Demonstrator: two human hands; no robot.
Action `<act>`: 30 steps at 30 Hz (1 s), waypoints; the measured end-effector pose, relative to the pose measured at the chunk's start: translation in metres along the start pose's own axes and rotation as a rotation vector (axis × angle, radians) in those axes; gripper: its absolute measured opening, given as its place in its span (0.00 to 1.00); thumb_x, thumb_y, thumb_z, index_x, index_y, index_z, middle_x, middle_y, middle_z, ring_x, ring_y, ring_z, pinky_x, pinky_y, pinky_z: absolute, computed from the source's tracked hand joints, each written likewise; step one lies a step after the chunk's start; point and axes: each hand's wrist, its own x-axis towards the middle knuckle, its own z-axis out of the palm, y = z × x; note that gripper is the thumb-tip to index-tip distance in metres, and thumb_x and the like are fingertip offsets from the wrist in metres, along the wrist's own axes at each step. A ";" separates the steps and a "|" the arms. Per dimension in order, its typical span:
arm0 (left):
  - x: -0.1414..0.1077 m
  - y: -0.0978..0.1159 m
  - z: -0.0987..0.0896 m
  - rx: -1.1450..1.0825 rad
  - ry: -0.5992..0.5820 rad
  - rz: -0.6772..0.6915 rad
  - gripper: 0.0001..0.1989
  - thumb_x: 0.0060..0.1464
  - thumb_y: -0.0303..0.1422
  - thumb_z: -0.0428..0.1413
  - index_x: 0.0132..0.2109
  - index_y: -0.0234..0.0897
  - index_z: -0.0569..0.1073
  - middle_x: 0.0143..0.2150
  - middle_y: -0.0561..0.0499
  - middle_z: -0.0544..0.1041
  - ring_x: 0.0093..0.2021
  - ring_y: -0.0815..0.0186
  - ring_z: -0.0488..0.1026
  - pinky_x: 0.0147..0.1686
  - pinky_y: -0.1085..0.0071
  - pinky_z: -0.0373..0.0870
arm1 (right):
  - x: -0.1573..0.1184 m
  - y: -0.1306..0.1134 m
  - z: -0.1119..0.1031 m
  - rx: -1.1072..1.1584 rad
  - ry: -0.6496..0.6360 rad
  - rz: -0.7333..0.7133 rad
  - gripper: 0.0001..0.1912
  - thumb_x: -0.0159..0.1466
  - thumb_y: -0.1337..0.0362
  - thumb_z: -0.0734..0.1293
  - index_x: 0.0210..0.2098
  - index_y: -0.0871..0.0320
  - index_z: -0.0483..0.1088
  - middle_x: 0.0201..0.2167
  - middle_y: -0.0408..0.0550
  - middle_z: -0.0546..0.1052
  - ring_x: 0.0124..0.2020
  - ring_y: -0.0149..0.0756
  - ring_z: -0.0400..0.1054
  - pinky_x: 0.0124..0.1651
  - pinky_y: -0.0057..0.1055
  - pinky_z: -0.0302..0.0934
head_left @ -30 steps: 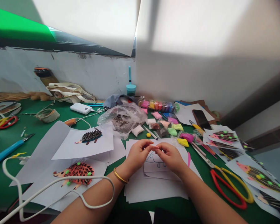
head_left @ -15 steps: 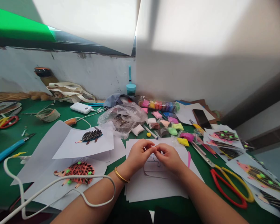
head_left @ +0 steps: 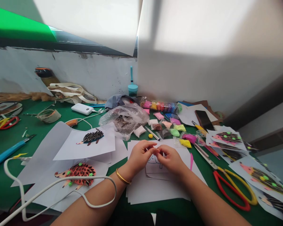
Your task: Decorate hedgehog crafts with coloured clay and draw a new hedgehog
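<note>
My left hand (head_left: 142, 155) and my right hand (head_left: 171, 158) meet fingertip to fingertip above a small paper with a line drawing (head_left: 153, 169). Both are closed in a pinch; whatever lies between the fingertips is too small or hidden to name. Larger white sheets (head_left: 141, 191) lie beneath the drawing, which my fingers partly cover. A small yellow ball (head_left: 150, 136) rests just beyond my left hand, beside a pen (head_left: 153, 134). To the right of my right hand lie a pink strip (head_left: 191, 161) and an opened packet of yellow clay (head_left: 185, 143).
Scissors (head_left: 235, 188) with red and yellow handles lie at right, near finished hedgehog pictures (head_left: 261, 177). Several clay packets (head_left: 174, 132) and a plastic bag of seeds (head_left: 124, 119) sit behind. At left are more hedgehog pictures (head_left: 79, 174), a white cable (head_left: 85, 179) and a blue cutter (head_left: 9, 153).
Almost nothing differs. My hands stay together over the drawing, with only a slight shift of the fingers.
</note>
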 end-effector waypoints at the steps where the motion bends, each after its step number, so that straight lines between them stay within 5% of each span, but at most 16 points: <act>1: 0.000 0.000 0.000 0.019 -0.013 0.022 0.05 0.56 0.33 0.60 0.39 0.42 0.80 0.36 0.52 0.78 0.39 0.65 0.73 0.41 0.69 0.67 | 0.000 -0.001 0.000 -0.019 -0.010 -0.002 0.10 0.63 0.63 0.64 0.25 0.56 0.71 0.23 0.42 0.73 0.27 0.33 0.65 0.31 0.29 0.56; 9: 0.000 -0.003 -0.001 0.007 0.038 -0.043 0.03 0.55 0.31 0.59 0.35 0.39 0.78 0.33 0.52 0.77 0.36 0.66 0.71 0.37 0.70 0.67 | 0.001 -0.001 -0.002 0.089 -0.026 -0.009 0.09 0.65 0.58 0.65 0.34 0.54 0.76 0.32 0.44 0.79 0.34 0.35 0.70 0.38 0.30 0.61; 15: -0.001 0.002 -0.002 0.085 -0.043 0.059 0.05 0.57 0.32 0.59 0.40 0.42 0.79 0.36 0.52 0.76 0.39 0.66 0.72 0.39 0.70 0.67 | 0.001 0.004 0.000 -0.014 0.010 -0.013 0.09 0.63 0.63 0.65 0.27 0.56 0.71 0.25 0.42 0.73 0.28 0.33 0.66 0.32 0.30 0.58; 21: -0.001 -0.004 0.000 0.038 0.040 0.000 0.03 0.56 0.33 0.59 0.36 0.39 0.77 0.34 0.52 0.77 0.35 0.66 0.71 0.37 0.69 0.66 | 0.000 0.000 -0.003 0.072 0.010 -0.045 0.09 0.66 0.58 0.65 0.35 0.55 0.74 0.32 0.44 0.76 0.35 0.35 0.69 0.37 0.30 0.60; 30: -0.001 -0.001 -0.001 0.132 -0.039 0.038 0.04 0.56 0.35 0.59 0.37 0.40 0.77 0.34 0.51 0.77 0.37 0.65 0.71 0.38 0.69 0.67 | -0.001 0.001 -0.003 -0.032 0.042 -0.062 0.07 0.63 0.65 0.65 0.27 0.56 0.70 0.26 0.42 0.73 0.30 0.33 0.65 0.34 0.30 0.57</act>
